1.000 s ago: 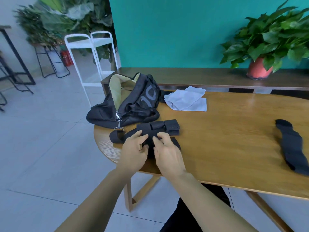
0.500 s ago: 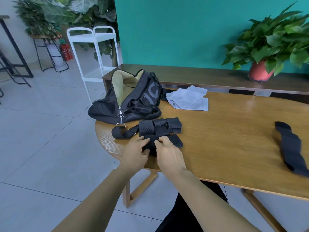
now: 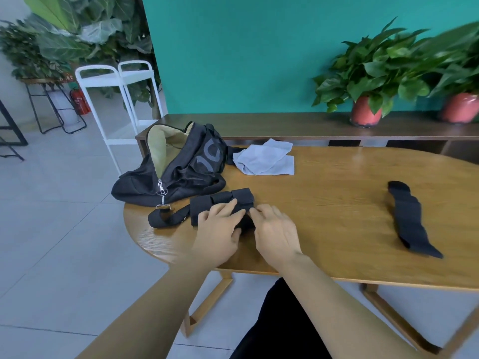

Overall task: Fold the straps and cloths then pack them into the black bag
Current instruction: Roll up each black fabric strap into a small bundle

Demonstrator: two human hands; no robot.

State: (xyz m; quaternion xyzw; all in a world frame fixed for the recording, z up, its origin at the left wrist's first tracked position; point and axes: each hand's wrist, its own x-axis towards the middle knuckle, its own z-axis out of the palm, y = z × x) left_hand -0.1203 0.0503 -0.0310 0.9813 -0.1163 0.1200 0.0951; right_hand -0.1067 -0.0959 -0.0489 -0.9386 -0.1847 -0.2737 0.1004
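Note:
A black strap (image 3: 223, 199) lies folded into a thick bundle near the table's left end, its loose end (image 3: 166, 218) trailing left toward a metal clip. My left hand (image 3: 220, 229) lies over the bundle's near side with its fingers stretched across it. Just to the right, my right hand (image 3: 274, 229) touches the bundle with its fingertips. The black bag (image 3: 181, 172) sits behind, unzipped, showing tan lining. A light grey cloth (image 3: 264, 158) lies crumpled right of the bag. A second black strap (image 3: 409, 218) lies unfolded at the far right.
The wooden table (image 3: 337, 203) has a rounded left edge close to the bag. Behind it runs a dark bench (image 3: 285, 125) with two potted plants (image 3: 365, 110). A white metal cart (image 3: 114, 104) stands on the tiled floor at the left.
Both hands moved forward over the strap bundle, and the near flap that lay under them is now pressed onto it. The view shifted slightly.

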